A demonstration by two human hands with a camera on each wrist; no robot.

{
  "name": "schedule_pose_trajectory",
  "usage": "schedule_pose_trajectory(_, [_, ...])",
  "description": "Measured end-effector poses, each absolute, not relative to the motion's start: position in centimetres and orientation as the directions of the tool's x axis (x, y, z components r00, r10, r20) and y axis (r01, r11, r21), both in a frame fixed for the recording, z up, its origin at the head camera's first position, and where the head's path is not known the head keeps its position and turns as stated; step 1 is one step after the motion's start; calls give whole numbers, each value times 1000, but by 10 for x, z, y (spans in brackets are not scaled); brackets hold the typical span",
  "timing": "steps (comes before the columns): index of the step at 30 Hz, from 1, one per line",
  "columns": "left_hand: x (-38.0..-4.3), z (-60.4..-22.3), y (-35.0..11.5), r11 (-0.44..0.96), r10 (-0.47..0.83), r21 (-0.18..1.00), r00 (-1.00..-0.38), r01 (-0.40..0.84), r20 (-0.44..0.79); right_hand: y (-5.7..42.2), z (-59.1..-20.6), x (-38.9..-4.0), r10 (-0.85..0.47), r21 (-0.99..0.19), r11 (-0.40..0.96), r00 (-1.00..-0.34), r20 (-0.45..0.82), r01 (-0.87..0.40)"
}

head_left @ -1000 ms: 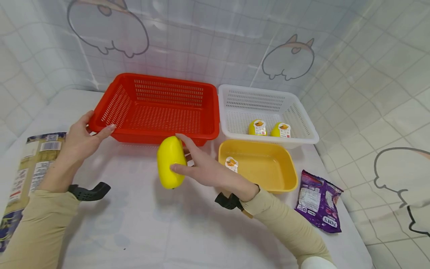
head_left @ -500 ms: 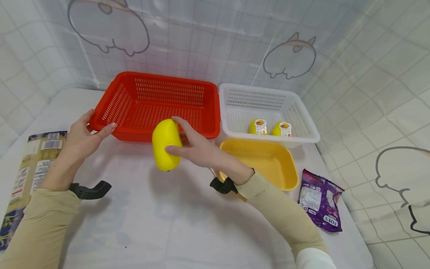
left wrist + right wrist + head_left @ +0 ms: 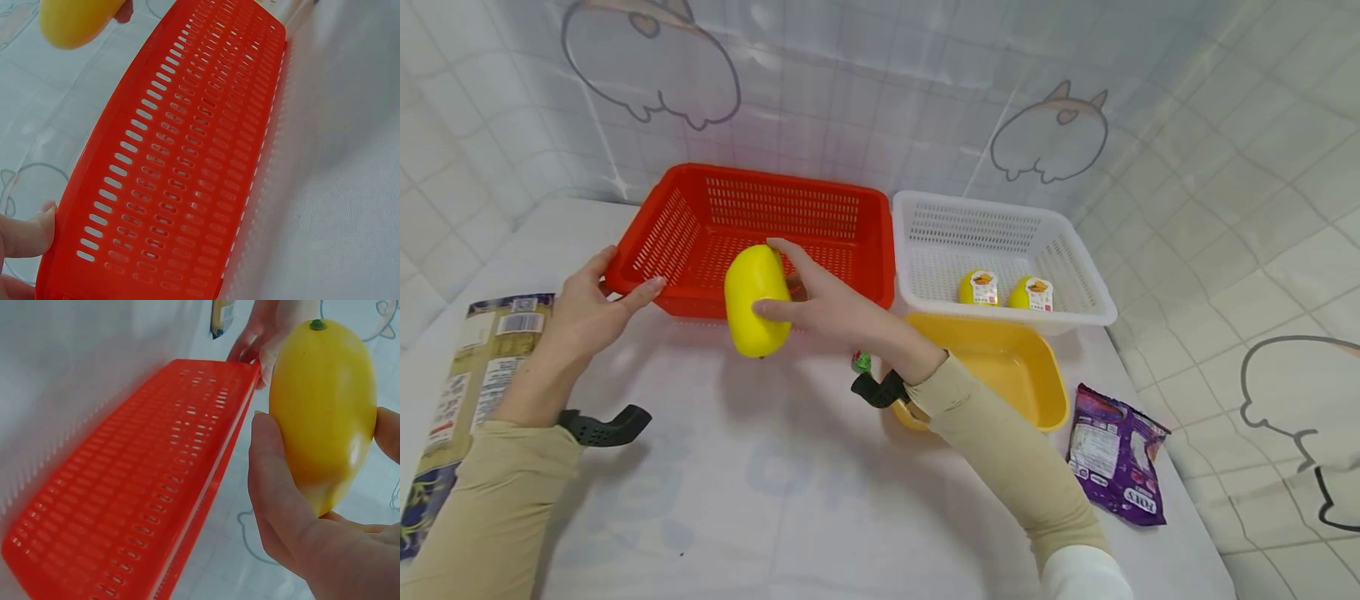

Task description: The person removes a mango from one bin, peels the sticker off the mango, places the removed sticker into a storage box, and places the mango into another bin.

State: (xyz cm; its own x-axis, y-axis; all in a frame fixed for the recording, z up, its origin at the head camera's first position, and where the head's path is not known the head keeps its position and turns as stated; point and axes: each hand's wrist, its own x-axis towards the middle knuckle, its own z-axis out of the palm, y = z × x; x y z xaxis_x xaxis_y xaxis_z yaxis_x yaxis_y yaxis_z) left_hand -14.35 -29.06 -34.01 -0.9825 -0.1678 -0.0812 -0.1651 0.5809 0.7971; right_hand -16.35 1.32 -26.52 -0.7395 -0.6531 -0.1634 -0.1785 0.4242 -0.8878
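Observation:
My right hand [image 3: 827, 304] holds a smooth yellow mango [image 3: 752, 302], thumb on the near side and fingers on the far side. In the head view the mango overlaps the front rim of the red plastic basket [image 3: 790, 208]. A small dark green stem end shows on the mango [image 3: 322, 406] in the right wrist view. With thumb and fingers, my left hand [image 3: 583, 312] grips the front left corner of the red basket, whose slotted wall [image 3: 162, 162] fills the left wrist view. The inside of the basket is partly hidden behind the mango and right hand.
Right of the red basket stands a white basket [image 3: 917, 250] with two labelled yellow mangoes [image 3: 979, 287]. A yellow tub [image 3: 1052, 375] sits before it, a purple snack bag [image 3: 1116, 454] beside that. A green-wrapped lollipop [image 3: 861, 361] lies near my right wrist; a tan package [image 3: 486, 367] lies left.
My right hand has moved the mango up and to the left, toward the red basket. The lollipop has come into sight near the right wrist. My left hand keeps its grip.

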Motion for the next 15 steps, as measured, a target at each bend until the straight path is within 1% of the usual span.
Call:
schedule_pose_trajectory(5, [-141, -340, -289, 587, -169, 793, -983, -162, -75, 6, -261, -171, -631, -891, 433, -751, -193, -135])
schedule_pose_trajectory(9, [-141, -339, -290, 593, -169, 789, -983, -161, -74, -2, -259, -178, -623, -885, 446, -757, -197, -137])
schedule_pose_trajectory(15, [-141, -339, -290, 595, -173, 786, -982, -167, -78, -9, -256, -189, -645, -913, 393, -741, -188, -110])
